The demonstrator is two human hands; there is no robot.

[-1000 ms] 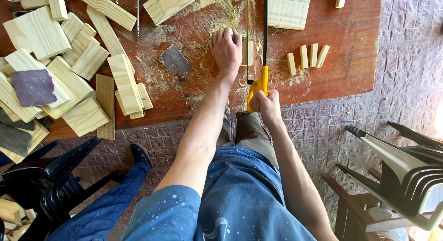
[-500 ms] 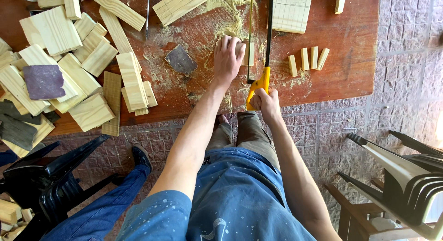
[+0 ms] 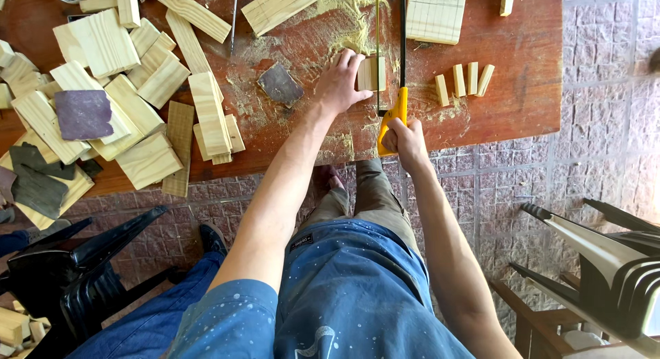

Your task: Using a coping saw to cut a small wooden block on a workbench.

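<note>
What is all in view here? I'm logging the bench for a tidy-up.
table: one, reddish-brown, top of view
wood piece under left hand: one, pale, table centre
saw: one, yellow handle, beside that piece
small cut sticks: four, pale, right of saw
wood blocks: many, pale, table left
sandpaper sheets: several, purple-grey, among blocks
sawdust: scattered, yellowish, table centre
chairs: black, lower left
left hand: pressing the wood piece
right hand: gripping saw handle

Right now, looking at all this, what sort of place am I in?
Likely a home or small woodworking spot. A red-brown table is littered with cut pine blocks and sawdust, and your right hand holds a yellow-handled saw beside a small wood piece under your left hand.
</note>
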